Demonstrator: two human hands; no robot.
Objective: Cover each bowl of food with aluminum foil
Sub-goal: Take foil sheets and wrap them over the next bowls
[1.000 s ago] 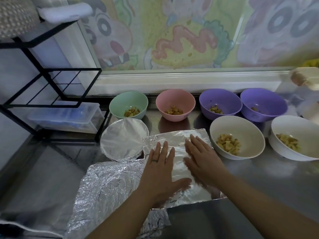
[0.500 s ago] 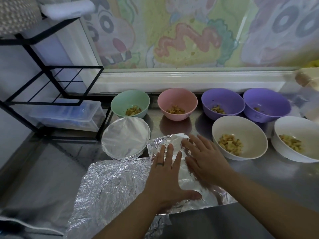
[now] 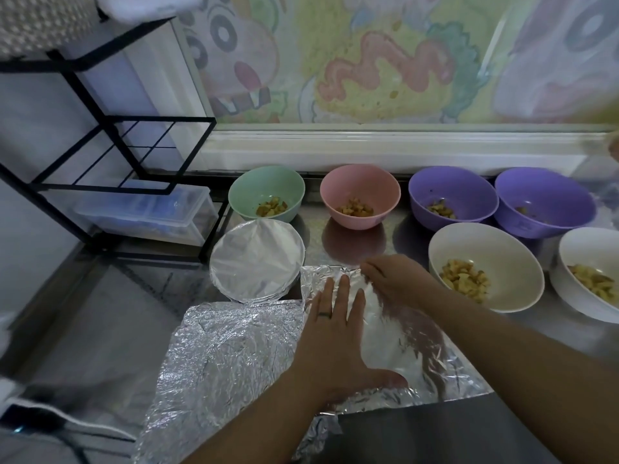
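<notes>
Step in hand (judged): getting one foil sheet (image 3: 385, 333) ready for the next bowl. It lies on the table (image 3: 348, 242) at lower centre of the frame, and no bowl shows under it.
Left hand (image 3: 335, 336): flat, palm down, fingers straight and slightly apart, pressing the sheet to the table.
Right hand (image 3: 398, 279): fingers curled over the far edge of the sheet, which is crumpled there. It seems to pinch that edge, but blur hides the fingertips.
Spare foil (image 3: 227, 356): a larger crinkled piece at lower left, partly under the sheet and hanging past the near edge of the table.
Covered bowl (image 3: 258, 262): left of centre, just beside the sheet's far left corner, with foil tight over its rim.
Open bowls, back row: green bowl (image 3: 268, 192), pink bowl (image 3: 360, 192) and two purple bowls (image 3: 452, 195) (image 3: 542, 199), each holding a little diced food.
Open bowls, right: two white bowls (image 3: 485, 266) (image 3: 589, 272). The nearer one sits just beside the right hand.
Progress (judged): one bowl of seven is covered and six are left.
Next move (judged): free the sheet from the spare foil, lift it without tearing, centre it over an open bowl (the nearer white one is closest), then fold the overhang down around the rim.
Risk (judged): thin foil creases or rips if it is pulled from one edge only.
Surroundings: black wire rack (image 3: 110, 152) at upper left.
</notes>
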